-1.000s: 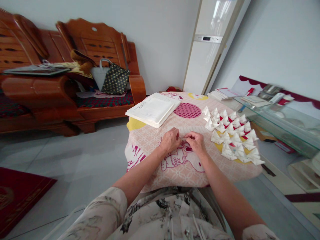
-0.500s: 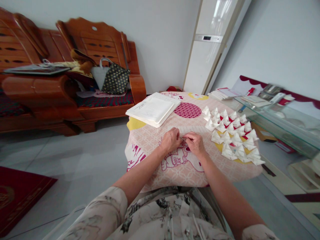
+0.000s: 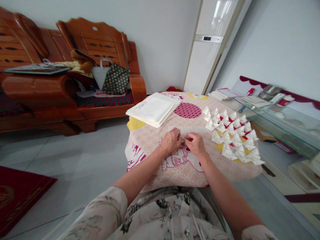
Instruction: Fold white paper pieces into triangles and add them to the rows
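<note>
Over the middle of the cloth-covered table [image 3: 155, 173], my left hand [image 3: 171, 140] and my right hand [image 3: 194, 142] face each other with fingers pinched. Between their fingertips is a small pale piece of folded paper [image 3: 183, 138], mostly hidden by the fingers. To the right of my right hand stand several rows of white folded paper pieces [image 3: 236, 140] with pointed tips. Beyond my left hand lies a stack of white paper sheets [image 3: 152, 108].
A glass shelf unit [image 3: 280, 123] with small items borders the table's right side. Behind on the left is a wooden sofa [image 3: 105, 40] with a patterned bag [image 3: 116, 79] on it. A white upright appliance [image 3: 203, 56] stands at the back. A dark red box [image 3: 22, 196] lies at lower left.
My right fingers have shifted slightly at the paper, with the fingertips curled a little more. My left hand stays almost in the same place.
</note>
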Motion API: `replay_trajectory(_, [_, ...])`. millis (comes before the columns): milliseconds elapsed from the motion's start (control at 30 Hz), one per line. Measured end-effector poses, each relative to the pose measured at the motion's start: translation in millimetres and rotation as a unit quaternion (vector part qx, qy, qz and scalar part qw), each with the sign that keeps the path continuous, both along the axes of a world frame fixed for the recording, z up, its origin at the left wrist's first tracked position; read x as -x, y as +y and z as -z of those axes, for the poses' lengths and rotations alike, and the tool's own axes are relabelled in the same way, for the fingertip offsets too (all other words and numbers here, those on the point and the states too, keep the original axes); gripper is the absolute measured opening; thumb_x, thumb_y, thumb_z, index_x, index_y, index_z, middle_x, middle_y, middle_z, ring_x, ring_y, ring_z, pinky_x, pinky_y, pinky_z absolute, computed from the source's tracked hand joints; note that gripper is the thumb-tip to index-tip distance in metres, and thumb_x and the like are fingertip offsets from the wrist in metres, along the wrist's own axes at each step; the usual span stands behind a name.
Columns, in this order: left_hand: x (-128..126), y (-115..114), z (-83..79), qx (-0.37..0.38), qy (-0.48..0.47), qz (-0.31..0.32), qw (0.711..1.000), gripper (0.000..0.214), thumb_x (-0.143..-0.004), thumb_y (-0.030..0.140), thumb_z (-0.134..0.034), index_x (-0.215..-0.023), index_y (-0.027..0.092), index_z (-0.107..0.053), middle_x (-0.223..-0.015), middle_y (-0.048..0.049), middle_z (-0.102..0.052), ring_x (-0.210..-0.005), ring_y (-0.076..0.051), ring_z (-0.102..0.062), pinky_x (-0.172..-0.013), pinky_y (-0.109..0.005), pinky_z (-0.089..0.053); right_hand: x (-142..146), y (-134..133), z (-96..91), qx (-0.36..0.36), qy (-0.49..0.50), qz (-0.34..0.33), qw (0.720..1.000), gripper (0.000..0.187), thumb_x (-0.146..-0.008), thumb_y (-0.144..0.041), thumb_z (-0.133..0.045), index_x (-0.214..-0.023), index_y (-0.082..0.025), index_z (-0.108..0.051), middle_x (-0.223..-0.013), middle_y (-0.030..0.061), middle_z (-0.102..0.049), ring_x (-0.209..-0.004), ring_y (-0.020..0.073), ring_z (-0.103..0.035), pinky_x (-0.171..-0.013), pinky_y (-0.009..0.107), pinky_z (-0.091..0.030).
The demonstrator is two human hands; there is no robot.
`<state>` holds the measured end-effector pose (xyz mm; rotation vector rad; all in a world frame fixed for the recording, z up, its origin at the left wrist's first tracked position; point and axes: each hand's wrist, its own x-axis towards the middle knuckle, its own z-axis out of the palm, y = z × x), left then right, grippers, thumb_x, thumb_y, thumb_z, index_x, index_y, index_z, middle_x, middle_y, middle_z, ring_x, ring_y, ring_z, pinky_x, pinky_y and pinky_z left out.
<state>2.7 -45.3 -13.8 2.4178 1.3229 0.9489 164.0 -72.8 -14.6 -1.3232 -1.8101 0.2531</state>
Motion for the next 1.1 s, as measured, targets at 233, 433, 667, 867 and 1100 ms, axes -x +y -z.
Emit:
replay_trajectory(233, [0.6,2.5,3.9,-0.002,0.001,0.009,1.0,0.008,-0.076,0.013,-0.052,-0.08,0.019,-0.055,-0.085,-0.0047,-0.061,-0.072,-0.017,-0.057,-0.065,-0.028,-0.042,-1.7,-0.7,2.5,0.062,0.027,0.005,0.998,0.021,-0.068,-0.013,-0.058,-0.084,-0.015,-0.07,-0.084,0.0076,-0.072,-0.065,0.0174,-0.064,-0.065,0.028,-0.05])
replay_trajectory(433, [0.1,1.0,2.7,-0.006,0.005,0.014,1.0,0.009,-0.076,0.012,-0.052,-0.08,0.019,-0.055,-0.086,-0.0052,-0.061,-0.074,-0.017,-0.057,-0.066,-0.028,-0.042,-0.5,0.1,1.2,0.089,0.04,0.024,0.995,0.025,-0.067,-0.013,-0.059,-0.087,-0.015,-0.073,-0.086,0.0084,-0.074,-0.067,0.0189,-0.065,-0.067,0.029,-0.051])
replay_trajectory(667, [-0.3,0.2,1.8,-0.011,0.011,0.014,1.0,0.009,-0.076,0.011,-0.051,-0.079,0.019,-0.054,-0.085,-0.005,-0.061,-0.072,-0.017,-0.056,-0.064,-0.028,-0.041,-2.0,1.1,3.8,0.082,0.049,0.017,0.995,0.021,-0.067,-0.013,-0.061,-0.083,-0.014,-0.073,-0.084,0.0081,-0.073,-0.067,0.0184,-0.064,-0.067,0.029,-0.048])
replay_trajectory(867, [0.2,1.5,3.0,-0.009,0.01,0.006,1.0,0.008,-0.076,0.012,-0.052,-0.079,0.019,-0.053,-0.084,-0.0047,-0.06,-0.073,-0.017,-0.056,-0.066,-0.028,-0.042,-5.2,-0.6,2.3,0.032,0.028,0.0,0.999,0.015,-0.073,-0.019,-0.062,-0.058,-0.019,-0.062,-0.066,0.0032,-0.063,-0.065,0.0172,-0.059,-0.063,0.028,-0.043])
replay_trajectory(1100, [-1.1,1.1,3.1,-0.016,0.025,0.011,1.0,0.007,-0.077,0.012,-0.052,-0.079,0.019,-0.053,-0.085,-0.005,-0.061,-0.073,-0.017,-0.057,-0.065,-0.028,-0.042,-2.8,1.1,2.7,0.048,0.009,0.056,0.997,0.024,-0.078,-0.023,-0.059,-0.054,-0.02,-0.056,-0.059,0.0022,-0.06,-0.059,0.0165,-0.054,-0.061,0.029,-0.039])
